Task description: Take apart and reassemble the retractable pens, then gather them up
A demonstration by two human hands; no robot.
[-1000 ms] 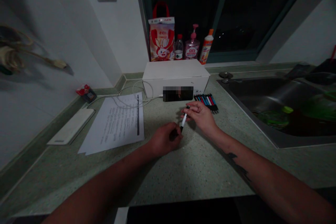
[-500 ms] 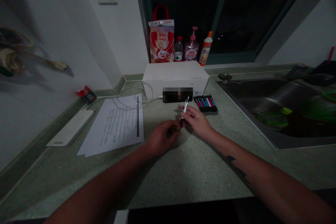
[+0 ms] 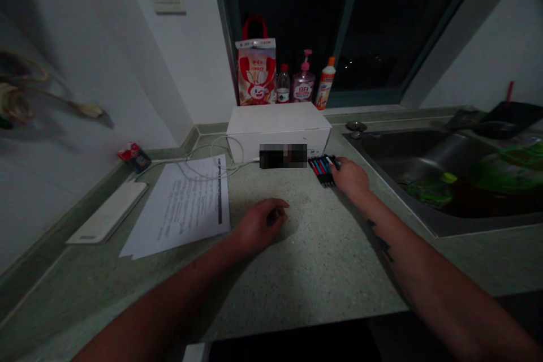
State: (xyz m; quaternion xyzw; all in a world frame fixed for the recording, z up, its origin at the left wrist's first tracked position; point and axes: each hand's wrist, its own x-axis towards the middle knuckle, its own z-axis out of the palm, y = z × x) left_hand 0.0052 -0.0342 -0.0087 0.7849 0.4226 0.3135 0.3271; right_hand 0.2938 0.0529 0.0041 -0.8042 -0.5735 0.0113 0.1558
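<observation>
Our right hand (image 3: 351, 176) shifts onto the pens (image 3: 320, 171) before the white box (image 3: 275, 119), grip hidden; our left hand (image 3: 259, 225) curls loosely, empty, so handling now centres on the row.

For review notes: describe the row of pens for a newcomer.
Find the white box on the counter. Before its right end, partly under the right hand, lies the row of pens, its red and blue barrels unlike the dark phone alongside.

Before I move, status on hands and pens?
Left hand empty. Right hand at right end of pens. Pens side by side, partly hidden by that hand.
</observation>
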